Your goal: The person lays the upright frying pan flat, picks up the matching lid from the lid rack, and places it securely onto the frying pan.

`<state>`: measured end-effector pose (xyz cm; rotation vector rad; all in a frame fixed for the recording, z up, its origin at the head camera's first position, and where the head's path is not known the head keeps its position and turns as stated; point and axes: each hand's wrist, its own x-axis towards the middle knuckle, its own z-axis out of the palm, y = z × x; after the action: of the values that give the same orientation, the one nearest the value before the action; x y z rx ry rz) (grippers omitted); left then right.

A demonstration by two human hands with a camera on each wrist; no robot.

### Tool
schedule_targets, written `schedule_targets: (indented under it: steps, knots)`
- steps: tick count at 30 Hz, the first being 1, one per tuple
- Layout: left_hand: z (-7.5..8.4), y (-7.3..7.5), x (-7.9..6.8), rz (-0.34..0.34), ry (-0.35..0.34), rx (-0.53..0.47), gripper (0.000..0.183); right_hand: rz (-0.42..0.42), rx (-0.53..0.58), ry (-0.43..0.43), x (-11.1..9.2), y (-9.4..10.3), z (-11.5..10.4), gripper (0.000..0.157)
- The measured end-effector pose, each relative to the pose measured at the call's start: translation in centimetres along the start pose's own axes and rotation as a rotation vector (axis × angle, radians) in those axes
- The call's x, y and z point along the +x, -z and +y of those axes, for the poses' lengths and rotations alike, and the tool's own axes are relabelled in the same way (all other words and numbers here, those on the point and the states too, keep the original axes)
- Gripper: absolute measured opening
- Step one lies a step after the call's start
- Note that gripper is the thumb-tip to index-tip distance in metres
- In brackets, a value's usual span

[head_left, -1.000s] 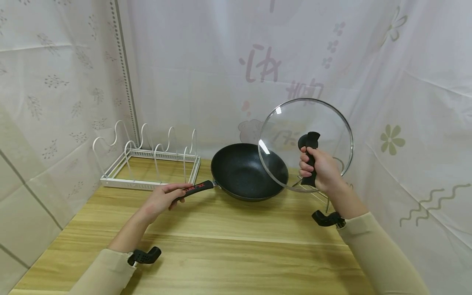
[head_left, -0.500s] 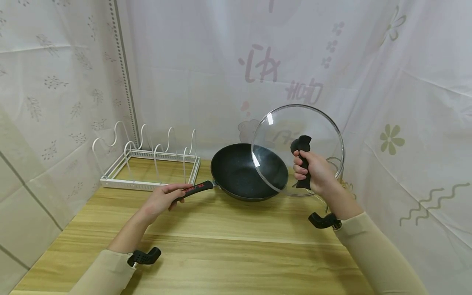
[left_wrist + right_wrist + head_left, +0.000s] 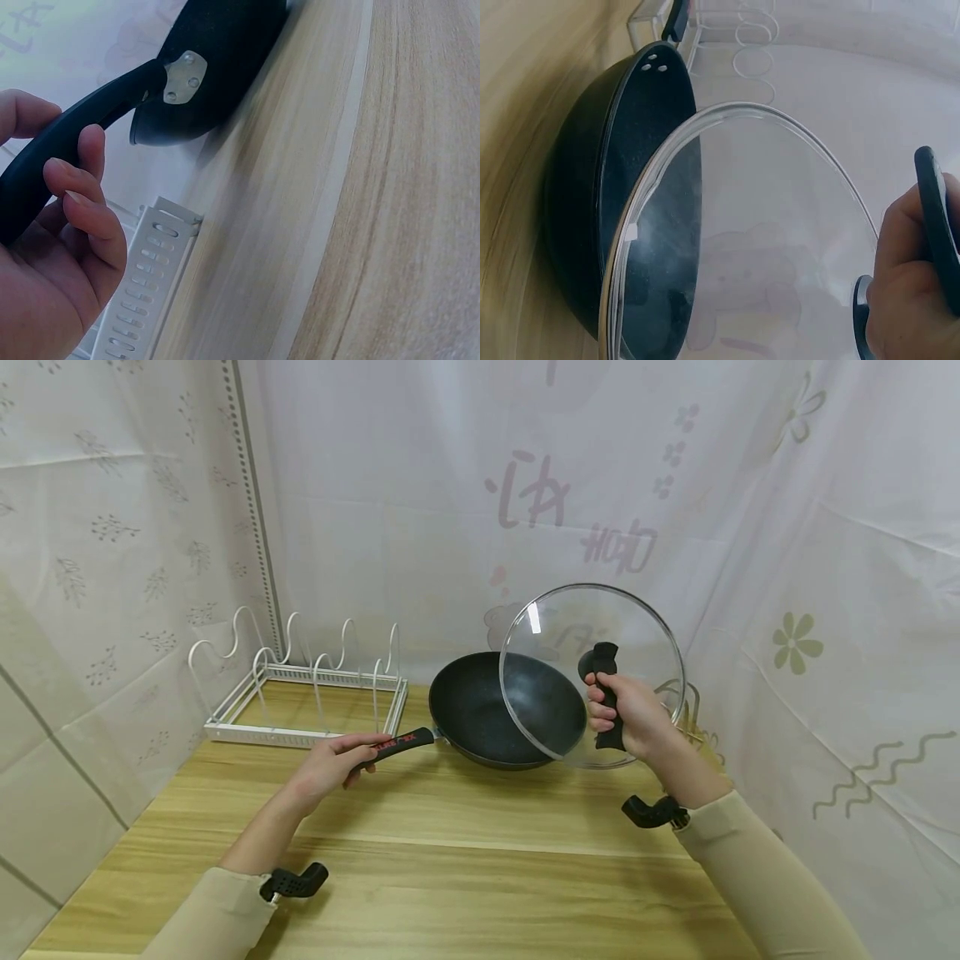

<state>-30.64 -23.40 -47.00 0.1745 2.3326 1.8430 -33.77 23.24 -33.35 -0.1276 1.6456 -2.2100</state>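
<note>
A black wok (image 3: 472,710) stands on the wooden table, its long black handle (image 3: 408,741) pointing left with red lettering on it. My left hand (image 3: 333,766) grips the end of that handle; in the left wrist view the thumb and fingers (image 3: 94,214) curl round it. My right hand (image 3: 637,710) holds a clear glass lid (image 3: 562,618) with a steel rim by its upright black handle (image 3: 609,735). The lid is raised and tilted, and overlaps the right half of the wok in the head view. In the right wrist view the lid's rim (image 3: 742,111) crosses in front of the wok's opening.
A white wire rack (image 3: 262,737) with curved dividers stands at the back left of the table (image 3: 420,877). Behind my right hand a wire stand (image 3: 693,714) is partly hidden. Printed curtains (image 3: 375,543) enclose the back and sides.
My right hand has moved left and slightly down with the lid, bringing it further over the wok. The left hand and the wok have stayed in place.
</note>
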Motion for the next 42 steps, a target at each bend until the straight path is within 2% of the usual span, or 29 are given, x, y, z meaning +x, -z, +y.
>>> schedule_targets:
  steps: [22,29,42]
  knots:
    - [-0.1,0.0,0.0,-0.001,-0.001,-0.008,0.043,-0.026,-0.036,-0.070,0.2,-0.8,1.1,0.024]
    - [-0.1,-0.1,0.1,-0.003,0.003,-0.038,0.045,-0.031,-0.041,-0.092,0.4,-1.2,1.7,0.023]
    - [0.0,-0.1,0.0,-0.003,-0.002,-0.020,0.045,-0.043,-0.070,-0.116,0.6,-1.9,2.6,0.017]
